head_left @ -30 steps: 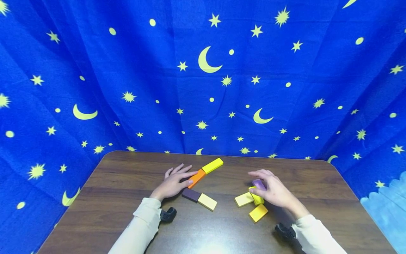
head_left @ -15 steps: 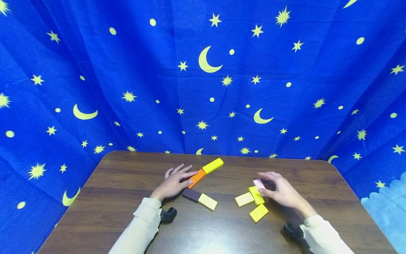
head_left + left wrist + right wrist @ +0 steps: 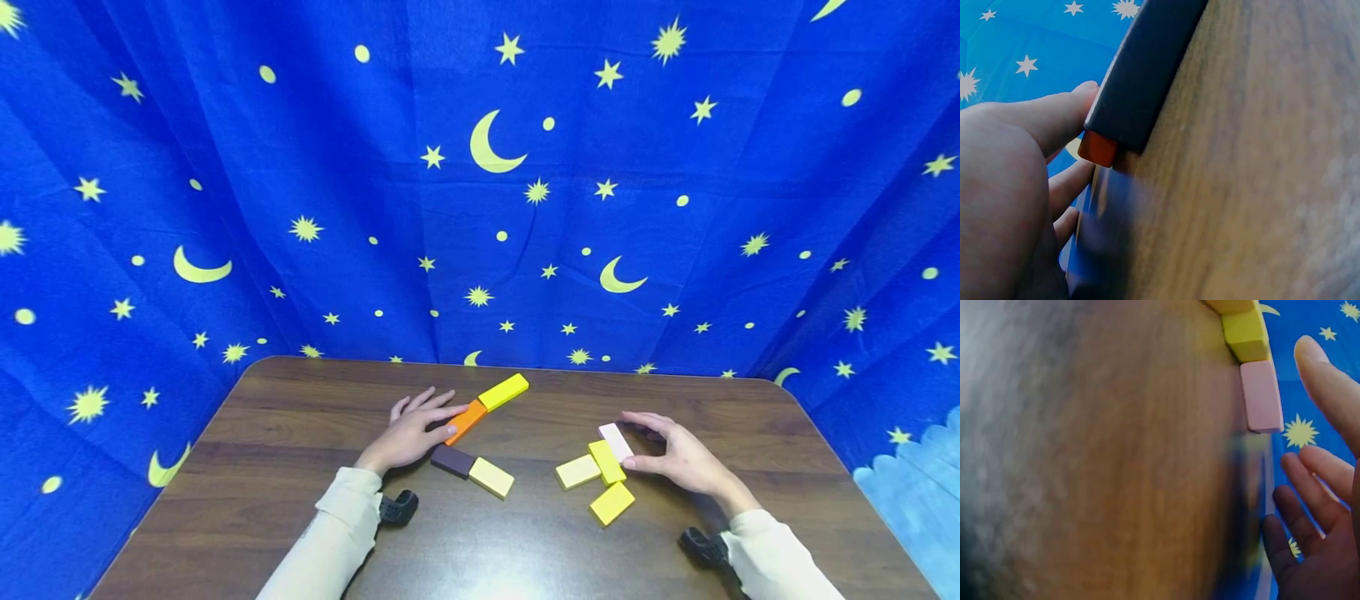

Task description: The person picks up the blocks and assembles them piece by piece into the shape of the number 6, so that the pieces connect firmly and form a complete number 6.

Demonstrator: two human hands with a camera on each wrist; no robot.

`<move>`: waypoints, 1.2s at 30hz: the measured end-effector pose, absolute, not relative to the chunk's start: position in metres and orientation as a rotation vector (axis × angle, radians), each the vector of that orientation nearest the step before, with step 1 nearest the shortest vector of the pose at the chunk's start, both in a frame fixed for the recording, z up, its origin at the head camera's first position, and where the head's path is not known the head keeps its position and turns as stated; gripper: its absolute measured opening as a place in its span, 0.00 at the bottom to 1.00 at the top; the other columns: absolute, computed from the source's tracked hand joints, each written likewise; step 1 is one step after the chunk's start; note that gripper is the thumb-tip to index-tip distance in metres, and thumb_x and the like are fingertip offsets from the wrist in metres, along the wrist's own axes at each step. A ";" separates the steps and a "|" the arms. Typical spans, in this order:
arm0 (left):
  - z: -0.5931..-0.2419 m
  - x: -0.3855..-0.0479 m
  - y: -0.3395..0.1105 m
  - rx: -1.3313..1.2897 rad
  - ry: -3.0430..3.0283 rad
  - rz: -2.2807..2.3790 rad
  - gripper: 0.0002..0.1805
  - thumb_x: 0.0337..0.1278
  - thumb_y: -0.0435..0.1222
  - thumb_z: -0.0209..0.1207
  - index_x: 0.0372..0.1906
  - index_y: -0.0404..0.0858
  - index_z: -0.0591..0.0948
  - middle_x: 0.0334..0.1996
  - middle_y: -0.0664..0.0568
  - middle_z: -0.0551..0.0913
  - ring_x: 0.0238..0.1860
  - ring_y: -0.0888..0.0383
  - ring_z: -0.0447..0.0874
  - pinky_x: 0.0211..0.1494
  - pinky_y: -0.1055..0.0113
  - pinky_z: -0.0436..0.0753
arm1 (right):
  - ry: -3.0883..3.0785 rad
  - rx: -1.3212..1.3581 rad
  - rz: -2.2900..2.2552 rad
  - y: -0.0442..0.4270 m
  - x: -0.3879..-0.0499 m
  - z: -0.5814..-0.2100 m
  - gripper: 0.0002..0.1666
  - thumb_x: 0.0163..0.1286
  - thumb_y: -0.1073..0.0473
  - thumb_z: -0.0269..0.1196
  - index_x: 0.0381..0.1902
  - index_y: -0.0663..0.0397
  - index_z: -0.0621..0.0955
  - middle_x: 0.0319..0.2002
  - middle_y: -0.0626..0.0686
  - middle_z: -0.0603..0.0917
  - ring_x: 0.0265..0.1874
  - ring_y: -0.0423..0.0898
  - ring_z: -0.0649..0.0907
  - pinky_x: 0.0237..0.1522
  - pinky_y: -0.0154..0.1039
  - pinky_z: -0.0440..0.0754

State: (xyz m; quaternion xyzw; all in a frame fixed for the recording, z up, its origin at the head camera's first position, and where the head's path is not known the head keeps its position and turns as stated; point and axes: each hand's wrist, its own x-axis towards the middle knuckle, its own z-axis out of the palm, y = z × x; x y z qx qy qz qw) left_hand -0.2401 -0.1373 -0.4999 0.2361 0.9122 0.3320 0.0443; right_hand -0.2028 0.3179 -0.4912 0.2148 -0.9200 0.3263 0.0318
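Observation:
In the head view, my left hand [image 3: 407, 435] lies on the table's left side with fingers spread. Its index finger and thumb touch the orange block [image 3: 467, 422]. A yellow block [image 3: 504, 392] adjoins the orange one's far end. Nearer me, a dark block [image 3: 452, 461] meets a pale yellow block [image 3: 492, 477]. My right hand [image 3: 686, 457] hovers beside the pink block [image 3: 615, 441], holding nothing, its thumb apart from the other fingers. The pink block [image 3: 1261, 397] stands clear of the fingers in the right wrist view. It touches a bright yellow block [image 3: 607, 462].
Left of that yellow block lies a pale block [image 3: 577, 472]; a golden yellow block [image 3: 612, 503] lies nearer me. Behind the wooden table [image 3: 300, 392] hangs a blue curtain [image 3: 375, 208] with stars and moons. Each wrist wears a black camera mount [image 3: 399, 507].
My right hand has let go of the block at the right and drawn away rightward. That block looked purple beneath the hand and now shows pale pink. The left hand has kept still.

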 end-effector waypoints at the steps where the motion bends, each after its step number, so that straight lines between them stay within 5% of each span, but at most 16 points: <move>1: -0.500 -0.240 -0.137 0.725 2.786 1.020 0.23 0.73 0.49 0.56 0.68 0.54 0.77 0.75 0.50 0.66 0.79 0.42 0.49 0.72 0.35 0.38 | -2.839 0.659 0.996 0.318 -0.203 -0.492 0.42 0.58 0.47 0.76 0.67 0.59 0.76 0.63 0.58 0.79 0.60 0.56 0.78 0.57 0.47 0.77; 19: -0.501 -0.241 -0.137 0.728 2.795 1.006 0.23 0.73 0.51 0.55 0.68 0.54 0.78 0.74 0.49 0.67 0.79 0.42 0.49 0.71 0.33 0.38 | -2.892 0.830 0.881 0.317 -0.215 -0.489 0.45 0.53 0.43 0.78 0.65 0.59 0.78 0.60 0.57 0.81 0.60 0.58 0.75 0.59 0.57 0.71; 36: -0.499 -0.240 -0.138 0.725 2.801 1.001 0.23 0.73 0.50 0.55 0.68 0.53 0.78 0.74 0.49 0.66 0.79 0.42 0.49 0.72 0.34 0.38 | -2.898 0.917 0.858 0.314 -0.223 -0.486 0.44 0.52 0.42 0.79 0.62 0.60 0.80 0.59 0.56 0.81 0.60 0.58 0.76 0.58 0.54 0.72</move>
